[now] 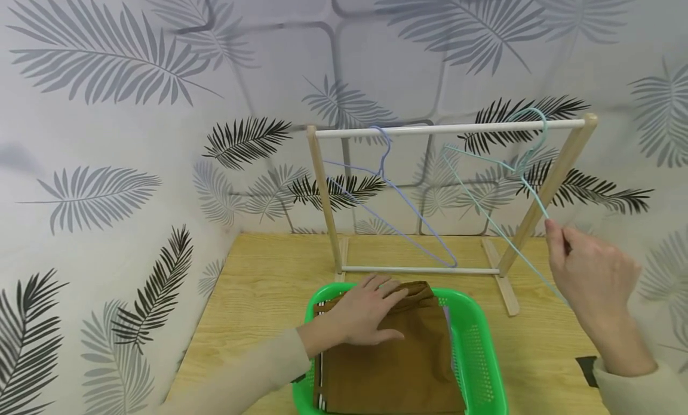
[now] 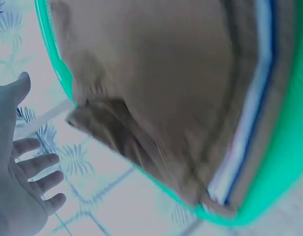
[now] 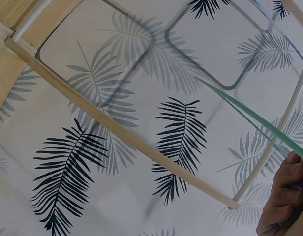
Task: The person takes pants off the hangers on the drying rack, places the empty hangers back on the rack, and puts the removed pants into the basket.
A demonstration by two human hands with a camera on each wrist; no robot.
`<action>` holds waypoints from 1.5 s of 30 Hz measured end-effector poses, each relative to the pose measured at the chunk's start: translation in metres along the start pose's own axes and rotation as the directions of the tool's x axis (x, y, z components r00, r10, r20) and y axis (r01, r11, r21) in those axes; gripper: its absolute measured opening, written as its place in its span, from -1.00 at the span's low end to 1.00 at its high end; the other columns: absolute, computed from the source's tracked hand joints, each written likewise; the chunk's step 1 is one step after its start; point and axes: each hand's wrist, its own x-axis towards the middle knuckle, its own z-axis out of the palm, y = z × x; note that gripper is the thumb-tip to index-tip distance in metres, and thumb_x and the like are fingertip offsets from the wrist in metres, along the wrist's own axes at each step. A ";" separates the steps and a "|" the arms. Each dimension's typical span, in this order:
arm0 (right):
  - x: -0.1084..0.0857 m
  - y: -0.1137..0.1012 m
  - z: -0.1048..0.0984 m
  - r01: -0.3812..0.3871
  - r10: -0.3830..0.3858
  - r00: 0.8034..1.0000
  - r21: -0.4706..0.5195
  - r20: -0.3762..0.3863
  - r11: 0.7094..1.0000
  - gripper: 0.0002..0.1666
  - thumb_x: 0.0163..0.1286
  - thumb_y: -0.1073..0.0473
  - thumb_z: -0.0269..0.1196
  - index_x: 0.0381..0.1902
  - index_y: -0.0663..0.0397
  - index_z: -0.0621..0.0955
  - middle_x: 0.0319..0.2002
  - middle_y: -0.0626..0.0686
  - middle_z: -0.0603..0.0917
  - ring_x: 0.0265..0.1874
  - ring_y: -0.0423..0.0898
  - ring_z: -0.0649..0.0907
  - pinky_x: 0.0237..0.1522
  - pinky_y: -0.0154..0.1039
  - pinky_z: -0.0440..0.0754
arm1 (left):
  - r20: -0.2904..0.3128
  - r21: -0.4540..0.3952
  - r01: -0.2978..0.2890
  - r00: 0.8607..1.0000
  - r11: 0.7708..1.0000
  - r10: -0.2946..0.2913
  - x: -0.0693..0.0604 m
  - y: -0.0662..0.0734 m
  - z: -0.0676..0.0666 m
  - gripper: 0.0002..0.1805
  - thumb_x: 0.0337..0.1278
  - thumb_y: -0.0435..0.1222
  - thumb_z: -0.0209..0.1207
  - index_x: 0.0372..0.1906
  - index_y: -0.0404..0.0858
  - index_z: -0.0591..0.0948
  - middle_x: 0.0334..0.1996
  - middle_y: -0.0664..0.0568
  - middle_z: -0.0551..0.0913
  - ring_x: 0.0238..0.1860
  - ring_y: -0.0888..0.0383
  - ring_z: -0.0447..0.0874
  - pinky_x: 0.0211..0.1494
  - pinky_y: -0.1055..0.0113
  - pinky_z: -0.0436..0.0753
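A mint-green hanger (image 1: 534, 195) has its hook over the right part of the rack's top rail (image 1: 441, 129). My right hand (image 1: 599, 277) grips the hanger's shoulder near its right end; fingers (image 3: 289, 172) curl around it in the right wrist view. My left hand (image 1: 365, 314), fingers extended, is over the far-left part of a folded brown garment (image 1: 395, 373); whether it touches the cloth I cannot tell. The garment lies in a green basket (image 1: 491, 367), and white-and-blue striped trim (image 2: 255, 108) runs along one side.
A blue-purple hanger (image 1: 421, 213) hangs left of the mint one. The small wooden rack (image 1: 328, 206) stands behind the basket on a wood-grain table (image 1: 252, 295). Leaf-patterned wall covering (image 1: 129, 128) rises close behind and at left. Something lilac (image 1: 447, 313) shows beside the brown garment.
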 end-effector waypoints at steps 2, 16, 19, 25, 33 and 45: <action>0.000 0.000 0.000 0.001 -0.001 1.000 0.001 -0.002 1.000 -0.19 0.68 -0.21 -0.07 -0.79 0.05 0.20 -0.87 0.06 0.15 -0.78 -0.11 0.02 -0.66 -0.23 -0.14 | -0.013 -0.014 0.027 1.000 1.000 -0.027 -0.007 -0.010 -0.006 -0.09 0.40 0.39 0.03 0.61 -0.09 0.32 0.53 0.01 0.46 0.61 -0.04 0.33 0.69 0.02 0.31; 0.003 -0.002 -0.002 0.006 -0.006 1.000 0.009 -0.011 1.000 -0.19 0.68 -0.22 -0.06 -0.79 0.05 0.20 -0.88 0.06 0.15 -0.77 -0.11 0.02 -0.66 -0.23 -0.14 | -0.087 -0.189 0.216 0.968 0.958 -0.236 -0.032 -0.063 -0.029 -0.12 0.39 0.29 0.18 0.55 -0.22 0.40 0.47 -0.12 0.53 0.52 -0.14 0.43 0.64 -0.07 0.37; 0.003 -0.002 -0.003 0.009 -0.009 1.000 0.005 -0.013 1.000 -0.18 0.68 -0.23 -0.07 -0.79 0.05 0.20 -0.88 0.06 0.15 -0.77 -0.12 0.02 -0.66 -0.24 -0.14 | -0.129 -0.195 0.259 0.950 0.946 -0.286 -0.034 -0.073 -0.028 -0.13 0.36 0.28 0.21 0.50 -0.23 0.45 0.43 -0.14 0.57 0.50 -0.16 0.46 0.62 -0.06 0.40; 0.005 -0.006 -0.004 0.026 -0.026 0.999 0.011 -0.032 1.000 -0.19 0.68 -0.20 -0.04 -0.79 0.03 0.18 -0.88 0.05 0.13 -0.76 -0.14 0.00 -0.64 -0.27 -0.16 | -0.244 -0.253 0.352 0.878 0.901 -0.412 -0.036 -0.096 -0.017 -0.23 0.32 0.22 0.29 0.36 -0.27 0.57 0.26 -0.14 0.68 0.40 -0.16 0.54 0.53 -0.03 0.50; 0.005 -0.001 -0.003 0.057 -0.057 0.998 -0.011 -0.001 0.998 -0.21 0.68 -0.19 -0.04 -0.78 0.04 0.20 -0.88 0.05 0.16 -0.79 -0.14 0.01 -0.68 -0.26 -0.14 | -0.281 -0.292 0.459 0.797 0.839 -0.534 -0.038 -0.121 -0.007 -0.31 0.37 0.19 0.26 0.28 -0.27 0.61 0.17 -0.14 0.72 0.33 -0.17 0.58 0.44 -0.05 0.57; -0.001 -0.003 0.006 0.093 -0.100 0.985 -0.053 -0.143 0.994 -0.21 0.64 -0.21 -0.01 -0.75 0.17 0.32 -0.87 0.12 0.24 -0.83 -0.09 0.04 -0.67 -0.26 -0.17 | -0.314 -0.384 0.528 0.696 0.757 -0.645 -0.030 -0.136 0.002 -0.37 0.42 0.17 0.22 0.22 -0.27 0.63 0.12 -0.16 0.73 0.24 -0.17 0.60 0.33 -0.05 0.59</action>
